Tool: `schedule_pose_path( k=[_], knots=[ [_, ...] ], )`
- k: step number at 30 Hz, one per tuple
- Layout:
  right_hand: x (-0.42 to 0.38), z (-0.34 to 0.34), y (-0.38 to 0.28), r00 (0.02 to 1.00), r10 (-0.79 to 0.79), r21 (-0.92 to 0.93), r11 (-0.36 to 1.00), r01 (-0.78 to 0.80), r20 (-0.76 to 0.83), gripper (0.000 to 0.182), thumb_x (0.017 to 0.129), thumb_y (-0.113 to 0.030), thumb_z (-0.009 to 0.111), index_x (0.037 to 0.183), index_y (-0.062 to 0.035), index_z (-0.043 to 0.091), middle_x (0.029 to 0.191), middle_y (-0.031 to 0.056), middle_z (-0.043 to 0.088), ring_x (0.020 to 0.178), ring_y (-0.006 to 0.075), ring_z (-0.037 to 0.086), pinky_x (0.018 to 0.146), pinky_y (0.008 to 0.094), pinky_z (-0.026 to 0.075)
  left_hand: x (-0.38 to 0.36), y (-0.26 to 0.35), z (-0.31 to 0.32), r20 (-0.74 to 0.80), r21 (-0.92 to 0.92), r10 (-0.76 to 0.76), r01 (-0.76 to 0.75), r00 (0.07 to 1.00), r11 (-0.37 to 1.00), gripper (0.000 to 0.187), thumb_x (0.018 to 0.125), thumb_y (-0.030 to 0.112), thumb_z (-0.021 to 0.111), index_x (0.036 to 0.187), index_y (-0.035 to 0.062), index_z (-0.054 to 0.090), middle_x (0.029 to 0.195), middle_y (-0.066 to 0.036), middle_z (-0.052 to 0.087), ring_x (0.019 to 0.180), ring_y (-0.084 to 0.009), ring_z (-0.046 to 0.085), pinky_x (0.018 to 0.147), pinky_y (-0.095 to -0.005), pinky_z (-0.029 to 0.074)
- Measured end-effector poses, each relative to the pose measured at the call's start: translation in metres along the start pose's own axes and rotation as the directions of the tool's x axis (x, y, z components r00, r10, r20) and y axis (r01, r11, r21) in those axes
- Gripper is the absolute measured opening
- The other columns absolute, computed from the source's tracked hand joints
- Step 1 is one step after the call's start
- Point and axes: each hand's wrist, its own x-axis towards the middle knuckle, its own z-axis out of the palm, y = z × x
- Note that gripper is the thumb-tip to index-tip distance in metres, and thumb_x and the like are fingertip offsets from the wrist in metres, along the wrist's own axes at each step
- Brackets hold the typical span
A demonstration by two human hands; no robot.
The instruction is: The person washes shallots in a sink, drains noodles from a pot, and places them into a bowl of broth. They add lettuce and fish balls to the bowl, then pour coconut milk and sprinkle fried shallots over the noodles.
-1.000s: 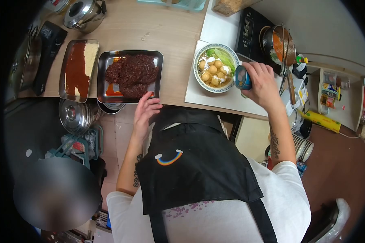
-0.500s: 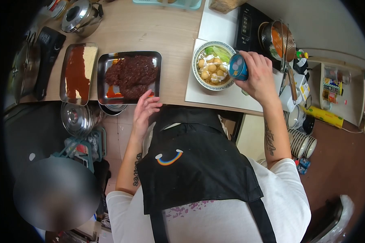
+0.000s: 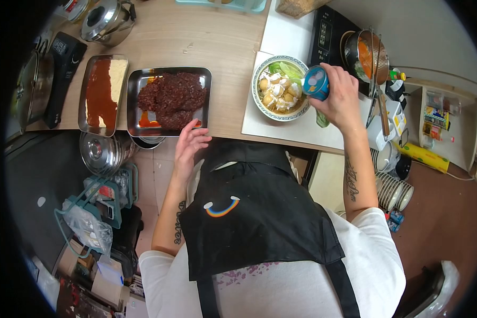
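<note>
My right hand (image 3: 340,95) is wrapped around a small blue can (image 3: 316,84), tilted toward the bowl with its top facing left. The can's rim is right at the edge of the patterned bowl (image 3: 256,104). In the bowl, round tan balls (image 3: 268,99) sit in brown broth with green lettuce leaves (image 3: 288,69) at the far side, and white liquid streaks the balls. My left hand (image 3: 191,140) hangs with fingers apart at the near right corner of a metal tray (image 3: 208,100), which holds a dark red-brown paste (image 3: 175,100).
Left of the paste stands a second tray (image 3: 81,100) with red and cream powders. An induction cooker (image 3: 323,40) carries a pot (image 3: 350,52) at the right, with tongs (image 3: 372,87) beside it. A lidded steel pot (image 3: 106,29) sits at the far left.
My right hand has shifted slightly right, turning the can's top more into view. More white liquid covers the balls. A blurred round shape at lower left is gone. My left hand stays put.
</note>
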Motion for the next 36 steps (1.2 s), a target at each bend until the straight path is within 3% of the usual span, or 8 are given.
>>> schedule_pose_path(
  k=[7,9,16,23,25,28,34,36],
  knots=[
    [0.003,0.002,0.048,0.988,0.128,0.364,0.919,-0.150,0.085,0.080,0.063,-0.021,0.087,0.133,-0.0062,0.053,0.117,0.0112,0.064,0.112,0.0303,0.061,0.101,0.0406,0.044,-0.001,0.001,0.010,0.040,0.020,-0.013,0.012,0.999,1.000,0.072,0.086,0.017,0.057,0.152,0.0003,0.034,0.132,-0.016,0.055,0.114,-0.0231,0.061,0.094,-0.0320,0.048],
    [0.008,0.004,0.058,0.965,0.228,0.720,0.648,-0.250,0.130,0.080,0.065,-0.024,0.089,0.134,-0.0055,0.052,0.116,0.0096,0.065,0.114,0.0237,0.062,0.100,0.0370,0.049,0.001,0.002,0.017,0.045,0.036,-0.034,0.033,0.998,0.999,0.072,0.086,0.017,0.058,0.152,0.0010,0.035,0.133,-0.016,0.055,0.114,-0.0225,0.061,0.094,-0.0310,0.048],
    [0.106,0.066,0.096,0.973,0.172,0.617,0.786,-0.041,-0.154,0.080,0.067,-0.028,0.089,0.132,-0.0011,0.051,0.125,0.0162,0.058,0.114,0.0307,0.061,0.098,0.0374,0.049,0.013,0.014,0.050,0.030,0.119,-0.014,0.010,0.999,0.993,0.069,0.085,0.014,0.059,0.150,0.0002,0.039,0.133,-0.014,0.057,0.114,-0.0208,0.061,0.093,-0.0307,0.047],
    [0.144,0.109,0.113,0.995,0.088,0.481,0.875,-0.058,-0.040,0.086,0.065,-0.022,0.084,0.140,-0.0012,0.046,0.130,0.0225,0.058,0.124,0.0393,0.055,0.107,0.0430,0.045,0.016,0.021,0.081,-0.016,0.156,0.035,-0.032,0.999,0.987,0.069,0.082,0.009,0.059,0.148,-0.0004,0.042,0.132,-0.015,0.058,0.113,-0.0220,0.062,0.092,-0.0311,0.048],
    [0.140,0.084,0.111,0.994,0.102,0.394,0.913,-0.107,0.032,0.096,0.064,-0.028,0.087,0.144,0.0012,0.042,0.137,0.0255,0.054,0.131,0.0392,0.050,0.111,0.0453,0.041,0.017,0.019,0.086,-0.014,0.184,0.037,-0.034,0.999,0.982,0.076,0.081,0.023,0.061,0.150,-0.0009,0.039,0.134,-0.017,0.057,0.115,-0.0242,0.062,0.094,-0.0335,0.046],
    [0.158,0.057,0.133,0.943,0.301,0.732,0.673,-0.105,-0.141,0.112,0.064,-0.032,0.092,0.152,0.0000,0.030,0.147,0.0256,0.047,0.139,0.0355,0.044,0.115,0.0453,0.037,0.019,0.017,0.092,-0.039,0.176,0.038,-0.031,0.999,0.984,0.075,0.082,0.024,0.061,0.149,-0.0009,0.039,0.133,-0.017,0.057,0.115,-0.0243,0.062,0.095,-0.0339,0.047],
    [0.236,0.086,0.168,0.978,0.178,0.953,0.298,0.051,-0.108,0.114,0.069,-0.015,0.087,0.160,-0.0161,0.019,0.157,0.0185,0.035,0.144,0.0312,0.037,0.118,0.0437,0.032,0.007,0.006,0.097,-0.106,0.108,0.041,-0.029,0.993,0.994,0.069,0.082,0.005,0.058,0.148,-0.0028,0.042,0.132,-0.017,0.058,0.114,-0.0224,0.062,0.091,-0.0306,0.048],
    [0.247,0.089,0.162,0.979,0.155,0.916,0.397,0.058,-0.129,0.115,0.068,-0.013,0.087,0.161,-0.0185,0.019,0.155,0.0165,0.037,0.144,0.0303,0.038,0.119,0.0426,0.031,0.001,0.002,0.095,-0.149,0.090,0.039,-0.026,0.988,0.996,0.068,0.082,0.002,0.058,0.147,-0.0031,0.042,0.132,-0.017,0.059,0.114,-0.0224,0.062,0.091,-0.0302,0.048]
  ],
)
